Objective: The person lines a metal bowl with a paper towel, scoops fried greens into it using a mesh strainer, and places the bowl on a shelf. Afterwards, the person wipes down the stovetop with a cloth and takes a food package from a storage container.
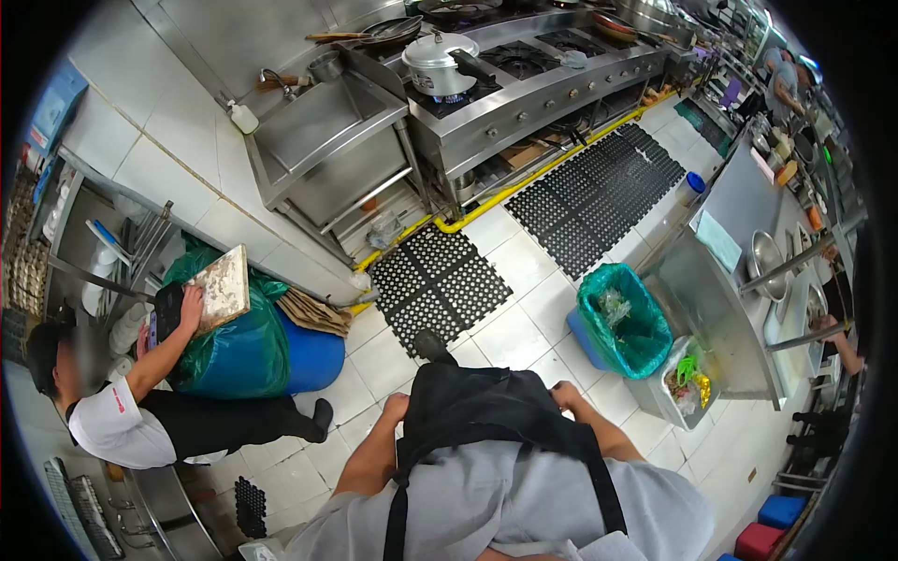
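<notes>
My left hand (397,406) is closed beside the left edge of my black apron (477,402). At the apron's other edge my right hand (564,395) is also curled closed. Whether either one grips the cloth I cannot make out. One dark shoe (432,347) of mine shows past the apron, at the near edge of a black rubber mat (435,280). Nearest to my right hand stands a blue bin with a green liner (645,341). Beside it is a grey bin (681,411) with scraps inside.
At left, a co-worker (103,421) handles a stained board (223,288) over a green-lined blue barrel (318,358). A pressure cooker (440,64) sits over a lit burner on the stove (552,98). A sink (323,131) and steel counter (687,271) border the tiled floor.
</notes>
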Demonstrator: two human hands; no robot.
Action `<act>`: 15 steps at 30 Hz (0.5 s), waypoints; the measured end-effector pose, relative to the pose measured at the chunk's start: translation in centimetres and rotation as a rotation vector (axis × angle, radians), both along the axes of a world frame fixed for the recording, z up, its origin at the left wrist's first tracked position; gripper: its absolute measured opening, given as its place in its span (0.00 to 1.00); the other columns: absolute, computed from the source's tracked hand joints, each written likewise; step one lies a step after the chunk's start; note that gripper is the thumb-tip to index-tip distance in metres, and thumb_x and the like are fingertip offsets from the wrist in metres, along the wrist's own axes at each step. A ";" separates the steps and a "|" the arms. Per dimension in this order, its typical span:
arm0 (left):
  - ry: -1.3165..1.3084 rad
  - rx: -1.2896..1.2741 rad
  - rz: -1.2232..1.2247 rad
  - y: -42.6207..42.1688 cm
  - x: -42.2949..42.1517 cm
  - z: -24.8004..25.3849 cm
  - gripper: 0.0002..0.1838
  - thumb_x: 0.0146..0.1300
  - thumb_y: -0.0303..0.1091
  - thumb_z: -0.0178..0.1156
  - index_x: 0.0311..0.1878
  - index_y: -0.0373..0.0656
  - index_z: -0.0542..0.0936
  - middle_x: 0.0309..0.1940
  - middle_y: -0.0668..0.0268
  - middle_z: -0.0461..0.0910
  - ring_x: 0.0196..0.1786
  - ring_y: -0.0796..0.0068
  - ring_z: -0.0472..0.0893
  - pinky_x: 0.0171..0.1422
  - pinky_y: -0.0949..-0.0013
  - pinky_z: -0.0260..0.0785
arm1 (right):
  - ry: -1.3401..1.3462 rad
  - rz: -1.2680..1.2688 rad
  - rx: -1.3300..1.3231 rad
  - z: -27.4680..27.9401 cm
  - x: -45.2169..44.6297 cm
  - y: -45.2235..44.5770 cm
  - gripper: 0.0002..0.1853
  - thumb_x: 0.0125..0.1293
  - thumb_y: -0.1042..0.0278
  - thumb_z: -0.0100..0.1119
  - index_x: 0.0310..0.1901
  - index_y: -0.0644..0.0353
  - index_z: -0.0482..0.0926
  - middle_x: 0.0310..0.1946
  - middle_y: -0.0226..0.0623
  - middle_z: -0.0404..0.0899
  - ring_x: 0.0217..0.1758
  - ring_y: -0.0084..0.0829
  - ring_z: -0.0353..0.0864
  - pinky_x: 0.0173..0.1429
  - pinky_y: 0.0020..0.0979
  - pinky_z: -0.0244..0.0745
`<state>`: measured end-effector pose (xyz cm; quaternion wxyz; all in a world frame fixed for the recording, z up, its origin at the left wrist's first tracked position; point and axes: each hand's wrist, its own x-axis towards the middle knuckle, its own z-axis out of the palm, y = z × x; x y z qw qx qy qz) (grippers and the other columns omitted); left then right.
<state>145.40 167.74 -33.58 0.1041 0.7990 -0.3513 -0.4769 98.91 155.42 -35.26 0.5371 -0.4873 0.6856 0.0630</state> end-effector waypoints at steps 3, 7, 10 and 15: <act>-0.021 -0.014 -0.071 -1.5 1.1 -2.7 0.23 0.50 0.51 0.59 0.23 0.36 0.82 0.18 0.55 0.80 0.22 0.66 0.81 0.28 0.63 0.71 | -0.005 0.017 0.017 0.8 0.1 -0.3 0.17 0.58 0.61 0.54 0.35 0.71 0.81 0.28 0.49 0.82 0.24 0.39 0.83 0.26 0.35 0.81; -0.105 -0.051 -0.179 -3.2 2.3 -4.1 0.22 0.50 0.52 0.58 0.27 0.38 0.83 0.23 0.52 0.81 0.29 0.58 0.83 0.34 0.60 0.72 | 0.025 -0.144 0.080 -2.4 -2.1 -1.2 0.16 0.58 0.64 0.50 0.30 0.71 0.80 0.26 0.47 0.81 0.25 0.37 0.84 0.26 0.37 0.81; -0.029 0.062 -0.121 -4.3 3.6 -5.9 0.22 0.51 0.51 0.56 0.29 0.38 0.83 0.26 0.52 0.82 0.30 0.58 0.83 0.35 0.60 0.73 | 0.095 -0.153 0.112 -2.1 -2.5 -3.5 0.15 0.55 0.65 0.51 0.27 0.72 0.79 0.25 0.50 0.81 0.27 0.39 0.85 0.27 0.39 0.82; 0.040 0.013 -0.054 -7.5 6.9 -6.2 0.20 0.54 0.48 0.56 0.30 0.37 0.83 0.27 0.53 0.82 0.30 0.61 0.83 0.36 0.62 0.74 | 0.134 -0.100 0.204 -1.5 1.5 -9.0 0.17 0.61 0.62 0.50 0.34 0.71 0.80 0.30 0.47 0.82 0.28 0.40 0.84 0.28 0.42 0.82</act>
